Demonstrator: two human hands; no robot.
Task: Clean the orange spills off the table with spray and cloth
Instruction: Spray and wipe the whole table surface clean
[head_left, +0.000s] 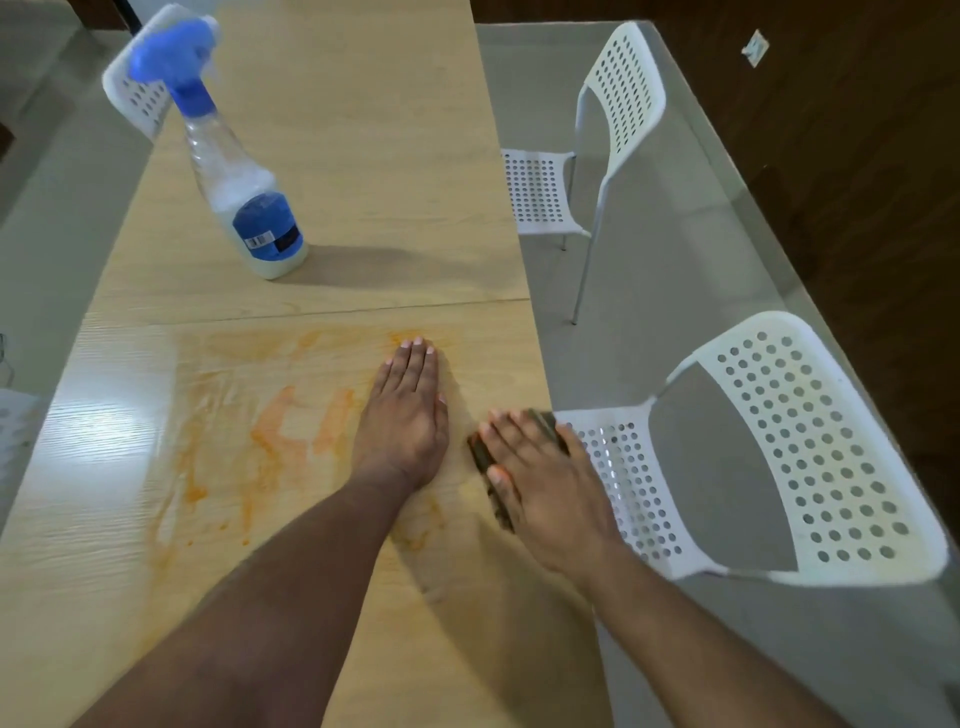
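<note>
The table (332, 156) carries orange spills (280, 436) across its near half, lying left of both hands. The spray bottle (244, 208) stands toward the far left edge. The left hand (405, 415) rests flat, fingers straight; the right hand (540, 483) presses the dark cloth (480, 452) flat at the right edge.

Floor (665, 291): you've got pale grey, smooth, w/ a soft sheen, on both sides of the table.
Wall (857, 171): dark brown wood-look panelling on your right, top to btm of view.
Wall fitting (755, 48): small white plate on that panelling, upper right; too small to tell what it is.
Table (363, 130): light wood-grain top, long, running away from you; a seam crosses it mid-way.
Near chair (810, 447): white, perforated seat & back, just beside the table's right edge.
Far chair (618, 104): same type, thin metal legs, further along your right.
Left chair (136, 98): white perforated back at far left edge.
Light: bright glare patch on the tabletop, your left.
</note>
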